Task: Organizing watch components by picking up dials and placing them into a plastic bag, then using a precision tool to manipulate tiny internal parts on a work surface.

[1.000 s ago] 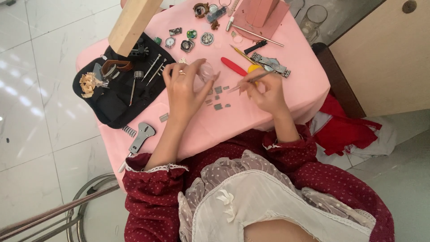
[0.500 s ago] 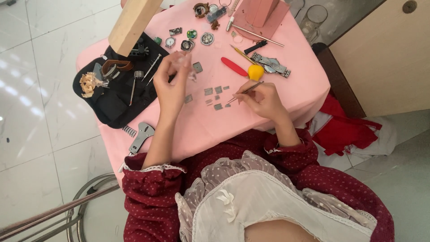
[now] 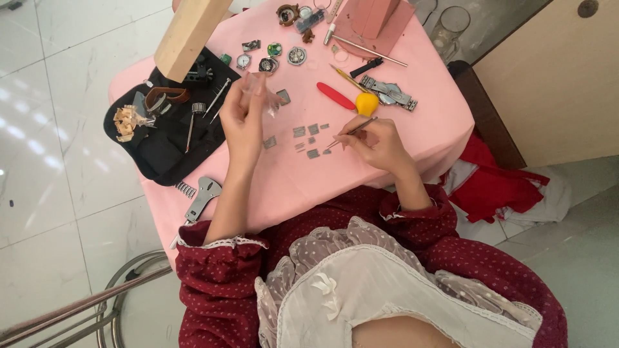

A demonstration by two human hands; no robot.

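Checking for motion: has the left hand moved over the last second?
Yes. The left hand went up and left, from the small plates toward the black pouch.

Small metal links (image 3: 308,136) lie on the table (image 3: 425,129), between tool pouch (image 3: 161,148) and watch band (image 3: 387,90).

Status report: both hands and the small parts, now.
Left hand raised, pinching a small clear bag. Right hand holds tweezers, tips at the grey metal links. Nothing between them.
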